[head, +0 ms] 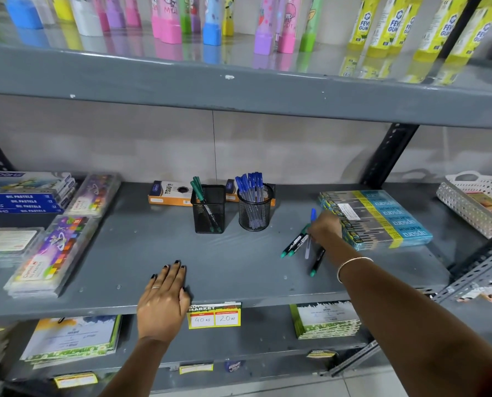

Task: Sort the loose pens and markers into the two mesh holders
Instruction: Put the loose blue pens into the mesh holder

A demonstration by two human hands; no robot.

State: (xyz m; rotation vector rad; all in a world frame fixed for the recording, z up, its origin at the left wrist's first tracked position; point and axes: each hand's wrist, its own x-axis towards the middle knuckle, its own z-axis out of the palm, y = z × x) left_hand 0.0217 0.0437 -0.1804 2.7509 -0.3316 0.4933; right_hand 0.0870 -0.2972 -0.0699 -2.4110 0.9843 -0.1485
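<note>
Two black mesh holders stand mid-shelf: a square holder with green markers and a round holder full of blue-capped pens. To the right, loose green-tipped black markers lie on the shelf, one more marker nearer the front. My right hand is over them, fingers closed around a clear pen with a blue cap; its lower end pokes out below the hand. My left hand lies flat, fingers spread, on the shelf's front edge.
Stacked pencil boxes sit right behind my right hand. An orange box lies behind the holders. Oil pastel packs fill the left side, a white basket the far right. A price tag hangs on the shelf edge.
</note>
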